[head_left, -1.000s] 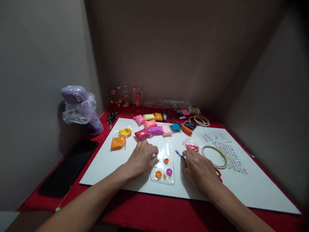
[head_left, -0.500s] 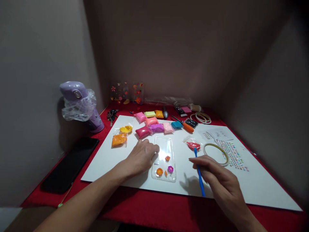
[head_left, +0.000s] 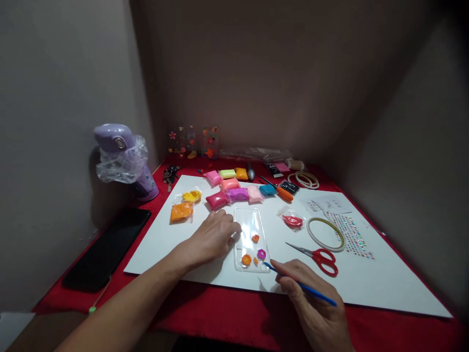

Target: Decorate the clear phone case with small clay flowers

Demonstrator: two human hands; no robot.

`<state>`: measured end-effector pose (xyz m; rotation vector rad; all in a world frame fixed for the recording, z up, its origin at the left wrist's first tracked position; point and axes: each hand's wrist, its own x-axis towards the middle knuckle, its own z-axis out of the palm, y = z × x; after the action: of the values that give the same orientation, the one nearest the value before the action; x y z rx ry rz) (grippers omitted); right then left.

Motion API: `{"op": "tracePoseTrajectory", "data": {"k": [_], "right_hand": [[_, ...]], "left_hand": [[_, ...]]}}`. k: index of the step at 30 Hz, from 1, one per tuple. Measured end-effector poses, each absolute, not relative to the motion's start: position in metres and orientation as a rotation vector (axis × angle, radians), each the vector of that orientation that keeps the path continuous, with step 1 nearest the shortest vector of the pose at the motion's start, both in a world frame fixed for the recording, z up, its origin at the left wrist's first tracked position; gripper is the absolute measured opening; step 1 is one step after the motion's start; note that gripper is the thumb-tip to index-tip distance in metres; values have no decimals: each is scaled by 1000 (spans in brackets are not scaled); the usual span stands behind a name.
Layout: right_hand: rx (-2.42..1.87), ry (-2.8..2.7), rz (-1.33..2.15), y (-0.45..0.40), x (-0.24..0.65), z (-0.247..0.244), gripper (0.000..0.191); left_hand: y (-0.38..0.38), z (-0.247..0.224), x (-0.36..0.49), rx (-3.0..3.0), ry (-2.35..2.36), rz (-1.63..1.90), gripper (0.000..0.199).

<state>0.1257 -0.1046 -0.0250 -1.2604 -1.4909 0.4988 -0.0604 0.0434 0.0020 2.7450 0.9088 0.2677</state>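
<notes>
the right hand [head_left: 317, 315] pen-grips a blue tool [head_left: 318, 294], likely for precision. the left hand [head_left: 215, 235], grip unclear, seemingly steadies the clear case [head_left: 245, 247] beside it.

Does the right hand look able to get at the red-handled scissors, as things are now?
Probably yes: the scissors lie uncovered on the white board, just beyond the right hand. Its fingers hold the blue tool, which may hinder a grip.

white board [head_left: 384, 288]: passage offered between clear case [head_left: 252, 220] and red packet [head_left: 292, 221] | right side obstructed by scissors [head_left: 312, 253], ring [head_left: 309, 234] | rear blocked by colored packets [head_left: 238, 194]
</notes>
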Motion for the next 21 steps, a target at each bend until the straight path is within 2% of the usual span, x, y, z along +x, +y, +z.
{"op": "tracePoseTrajectory", "data": {"k": [3, 6, 21], "right_hand": [[-1390, -1239, 591, -104, 120, -31, 15], [-1508, -1086, 651, -103, 115, -37, 21], [-1378, -1389, 495, -98, 118, -38, 14]], "left_hand": [[42, 3, -60, 2742, 904, 273, 20], [40, 3, -58, 2748, 902, 276, 18], [43, 0, -56, 2739, 883, 274, 13]]}}
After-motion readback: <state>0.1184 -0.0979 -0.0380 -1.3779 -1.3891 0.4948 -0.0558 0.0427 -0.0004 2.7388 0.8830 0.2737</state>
